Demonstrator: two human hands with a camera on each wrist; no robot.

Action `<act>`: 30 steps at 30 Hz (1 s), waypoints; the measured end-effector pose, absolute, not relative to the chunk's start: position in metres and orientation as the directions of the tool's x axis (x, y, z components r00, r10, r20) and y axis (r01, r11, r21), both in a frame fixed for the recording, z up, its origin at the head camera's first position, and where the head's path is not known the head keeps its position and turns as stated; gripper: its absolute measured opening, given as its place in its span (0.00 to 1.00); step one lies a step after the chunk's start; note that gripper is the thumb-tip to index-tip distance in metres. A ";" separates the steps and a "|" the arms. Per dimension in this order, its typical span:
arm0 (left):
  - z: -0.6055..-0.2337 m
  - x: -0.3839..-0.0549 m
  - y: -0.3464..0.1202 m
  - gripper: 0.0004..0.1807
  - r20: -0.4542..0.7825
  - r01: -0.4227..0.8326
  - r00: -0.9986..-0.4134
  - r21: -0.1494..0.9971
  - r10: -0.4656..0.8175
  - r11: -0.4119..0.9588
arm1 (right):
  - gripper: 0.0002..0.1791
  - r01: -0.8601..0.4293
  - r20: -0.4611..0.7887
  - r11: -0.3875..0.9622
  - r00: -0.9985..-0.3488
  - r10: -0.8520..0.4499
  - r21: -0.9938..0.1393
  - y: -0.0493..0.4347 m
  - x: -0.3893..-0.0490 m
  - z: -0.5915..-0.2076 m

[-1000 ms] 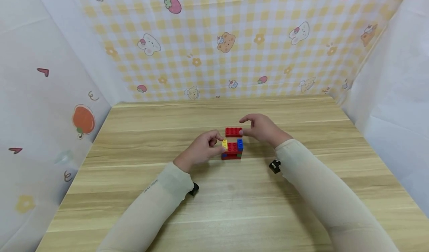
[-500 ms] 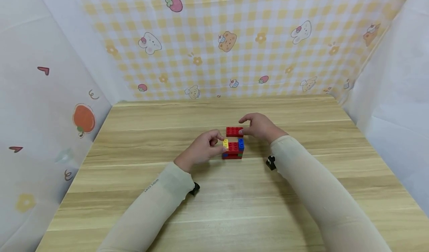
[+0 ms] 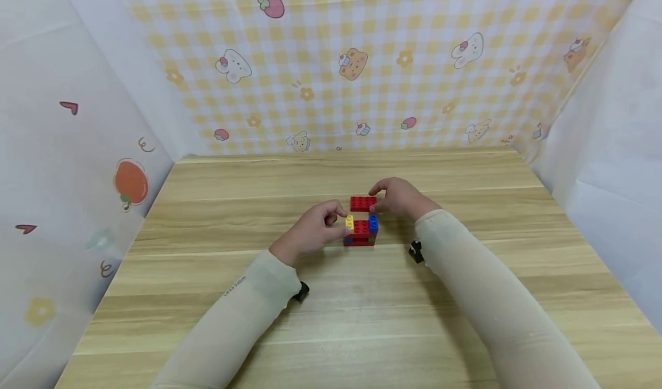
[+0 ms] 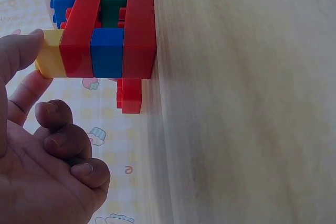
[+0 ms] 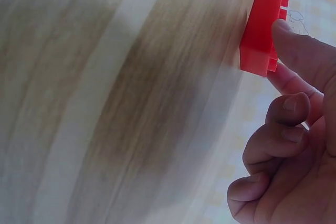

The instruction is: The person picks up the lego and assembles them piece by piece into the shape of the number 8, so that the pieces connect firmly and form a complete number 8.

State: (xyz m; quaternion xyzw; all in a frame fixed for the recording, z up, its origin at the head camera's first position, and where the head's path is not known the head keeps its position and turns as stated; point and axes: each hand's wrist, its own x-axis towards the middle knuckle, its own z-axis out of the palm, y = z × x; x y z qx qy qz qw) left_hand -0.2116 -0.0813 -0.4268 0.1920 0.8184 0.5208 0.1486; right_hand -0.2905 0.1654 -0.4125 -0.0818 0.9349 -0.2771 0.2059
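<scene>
A small stack of toy building bricks stands upright mid-table. Its two red layers [image 4: 80, 43] are spaced by a blue brick [image 4: 107, 53] and a green brick [image 4: 114, 8]. On top sit a yellow brick [image 3: 349, 221] at the left end and a blue one [image 3: 373, 223] at the right. My left hand [image 3: 312, 228] pinches the yellow brick between thumb and index finger, other fingers curled. Just behind the stack lies a loose red eight-stud brick [image 3: 363, 203]. My right hand [image 3: 402, 198] has thumb and index finger at its right end, pinching it.
The wooden table [image 3: 331, 320] extends on all sides of the bricks. A yellow checked cloth [image 3: 331, 90] hangs along its back edge, and white sheets flank both sides. Black wrist cameras [image 3: 416, 251] hang under both sleeves.
My right hand has moved slightly, its index finger lowering from above the loose red brick to its end. The left hand keeps its pinch on the yellow brick. The head view shifts slightly.
</scene>
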 end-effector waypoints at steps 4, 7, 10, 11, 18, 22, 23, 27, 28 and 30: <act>-0.427 -0.212 -0.081 0.07 -0.044 0.159 -0.883 0.909 0.467 0.386 | 0.22 -0.034 -0.342 0.838 -0.904 -0.259 -0.545 0.165 -0.291 -0.413; -0.428 -0.212 -0.081 0.07 -0.044 0.158 -0.883 0.909 0.467 0.385 | 0.22 -0.028 -0.344 0.839 -0.904 -0.253 -0.544 0.165 -0.291 -0.413; -0.428 -0.212 -0.081 0.07 -0.042 0.160 -0.883 0.910 0.468 0.384 | 0.21 -0.036 -0.339 0.839 -0.905 -0.258 -0.542 0.166 -0.291 -0.414; -0.428 -0.212 -0.081 0.07 -0.041 0.161 -0.883 0.910 0.469 0.382 | 0.21 -0.040 -0.336 0.839 -0.905 -0.260 -0.542 0.166 -0.291 -0.414; -0.426 -0.211 -0.080 0.07 -0.043 0.154 -0.885 0.913 0.465 0.377 | 0.19 -0.065 -0.316 0.838 -0.908 -0.274 -0.542 0.166 -0.290 -0.415; -0.426 -0.211 -0.080 0.07 -0.046 0.151 -0.884 0.913 0.465 0.378 | 0.18 -0.078 -0.307 0.845 -0.911 -0.276 -0.528 0.166 -0.290 -0.415; -0.426 -0.212 -0.080 0.07 -0.047 0.150 -0.884 0.913 0.465 0.378 | 0.17 -0.082 -0.304 0.846 -0.911 -0.277 -0.527 0.167 -0.290 -0.414; -0.426 -0.212 -0.080 0.08 -0.048 0.150 -0.885 0.912 0.462 0.382 | 0.17 -0.091 -0.295 0.850 -0.914 -0.278 -0.519 0.168 -0.289 -0.414; -0.427 -0.212 -0.080 0.08 -0.048 0.150 -0.886 0.911 0.461 0.384 | 0.17 -0.093 -0.291 0.850 -0.915 -0.278 -0.519 0.169 -0.289 -0.413; -0.427 -0.212 -0.081 0.08 -0.047 0.151 -0.887 0.910 0.459 0.386 | 0.16 -0.103 -0.281 0.851 -0.917 -0.282 -0.515 0.169 -0.288 -0.412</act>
